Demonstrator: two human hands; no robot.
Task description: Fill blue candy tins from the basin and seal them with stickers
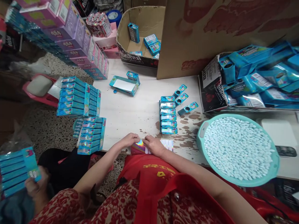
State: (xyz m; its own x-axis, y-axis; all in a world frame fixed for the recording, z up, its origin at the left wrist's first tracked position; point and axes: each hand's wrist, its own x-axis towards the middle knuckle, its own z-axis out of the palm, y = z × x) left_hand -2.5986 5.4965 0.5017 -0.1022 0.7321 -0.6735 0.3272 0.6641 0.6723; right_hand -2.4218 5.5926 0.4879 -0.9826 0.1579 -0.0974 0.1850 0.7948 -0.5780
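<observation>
At the table's front edge, my left hand (130, 139) has its fingers pressed together at the left part of a shiny sticker sheet (138, 148). My right hand (153, 145) rests on the same sheet with its fingers bent together; whether it pinches anything is too small to tell. White label strips (167, 145) lie just right of that hand. Behind the hands stands a row of small blue boxes (168, 117), with three loose blue boxes (188, 108) beside it. An open blue tray (124, 85) sits farther back, next to one upright blue box (133, 76).
A green basin of pale blue candies (238, 147) stands at right, before a carton of blue boxes (211, 84). Another carton (140, 60) is at the back. Packed blue trays (91, 135) stand at left. Another person's hand (37, 183) holds a packed tray at lower left.
</observation>
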